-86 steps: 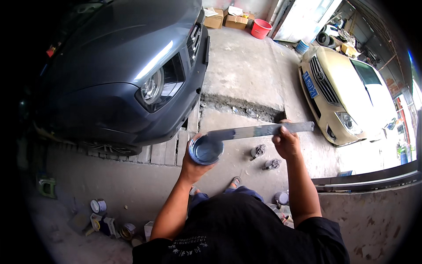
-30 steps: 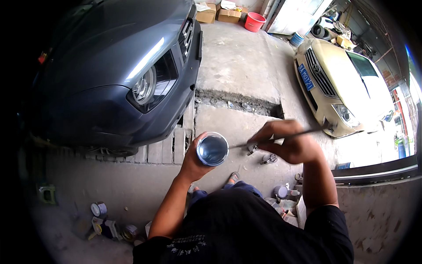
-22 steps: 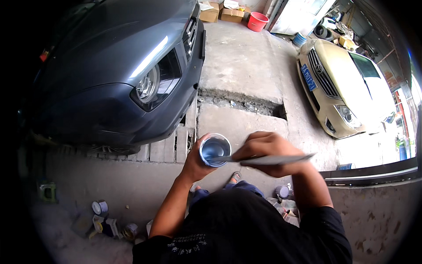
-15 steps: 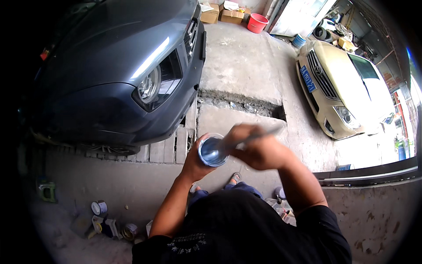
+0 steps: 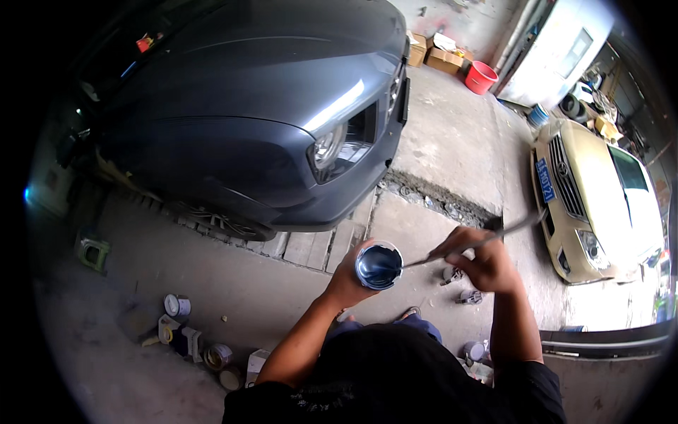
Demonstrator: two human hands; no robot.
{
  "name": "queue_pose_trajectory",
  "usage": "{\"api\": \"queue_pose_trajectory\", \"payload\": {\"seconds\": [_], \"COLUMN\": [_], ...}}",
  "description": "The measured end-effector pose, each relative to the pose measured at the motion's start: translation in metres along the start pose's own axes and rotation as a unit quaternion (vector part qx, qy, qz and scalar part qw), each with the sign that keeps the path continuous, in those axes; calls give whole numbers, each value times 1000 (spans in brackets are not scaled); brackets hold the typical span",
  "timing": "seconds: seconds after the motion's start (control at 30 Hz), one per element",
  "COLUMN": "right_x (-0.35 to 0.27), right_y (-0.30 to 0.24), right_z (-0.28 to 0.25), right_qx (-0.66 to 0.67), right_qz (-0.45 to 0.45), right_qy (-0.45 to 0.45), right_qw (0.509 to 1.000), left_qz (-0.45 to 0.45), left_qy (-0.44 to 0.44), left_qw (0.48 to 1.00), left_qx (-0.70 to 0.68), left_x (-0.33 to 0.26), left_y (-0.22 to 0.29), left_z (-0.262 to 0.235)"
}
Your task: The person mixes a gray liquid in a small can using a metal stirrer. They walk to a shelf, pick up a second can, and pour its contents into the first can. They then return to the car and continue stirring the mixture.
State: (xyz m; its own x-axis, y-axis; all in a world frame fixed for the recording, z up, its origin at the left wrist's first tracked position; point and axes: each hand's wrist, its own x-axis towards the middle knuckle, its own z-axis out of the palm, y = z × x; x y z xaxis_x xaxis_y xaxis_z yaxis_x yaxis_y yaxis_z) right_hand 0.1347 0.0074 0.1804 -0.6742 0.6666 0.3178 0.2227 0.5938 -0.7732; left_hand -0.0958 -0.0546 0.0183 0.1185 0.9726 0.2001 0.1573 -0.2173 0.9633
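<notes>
My left hand (image 5: 344, 284) is wrapped round a small clear cup (image 5: 380, 287) with its mouth facing up. Dark blue-grey liquid that looks like paint (image 5: 378, 263) lies inside it. To the right of the cup, my right hand (image 5: 486, 263) is closed on a long thin stirring stick (image 5: 521, 224). The stick slants low across the cup's right rim, its lower end inside the cup; its other end sticks out past my knuckles, to the upper right.
A dark grey car (image 5: 233, 148) stands ahead on the left, a beige car (image 5: 600, 205) on the right. A broken trench (image 5: 445, 201) crosses the concrete. Paint cans (image 5: 178, 305) lie at lower left; spray guns or similar small tools (image 5: 470, 297) sit near my right forearm. A red bucket (image 5: 481, 78) stands far back.
My view has turned, so the cars sit further right in it. My right hand has moved away from the cup's rim and the stick now lies flatter. The cup stays in my left hand.
</notes>
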Motion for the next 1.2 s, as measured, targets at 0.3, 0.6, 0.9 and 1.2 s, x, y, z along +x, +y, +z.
{"api": "queue_pose_trajectory", "payload": {"seconds": [0.3,0.6,0.9,1.2], "right_x": [48,109,173,219], "right_y": [9,56,61,36], "right_z": [35,73,88,130], "right_qx": [40,-31,60,82], "right_qz": [-70,12,-22,19], "right_qy": [-89,129,130,71], "right_qw": [993,991,989,994], "left_qz": [-15,67,16,-19], "left_qy": [15,223,155,-46], "left_qw": [997,963,982,998], "left_qx": [79,134,111,-49], "left_x": [6,30,42,50], "left_y": [24,-26,-37,-39], "left_z": [-38,-51,-112,-229]}}
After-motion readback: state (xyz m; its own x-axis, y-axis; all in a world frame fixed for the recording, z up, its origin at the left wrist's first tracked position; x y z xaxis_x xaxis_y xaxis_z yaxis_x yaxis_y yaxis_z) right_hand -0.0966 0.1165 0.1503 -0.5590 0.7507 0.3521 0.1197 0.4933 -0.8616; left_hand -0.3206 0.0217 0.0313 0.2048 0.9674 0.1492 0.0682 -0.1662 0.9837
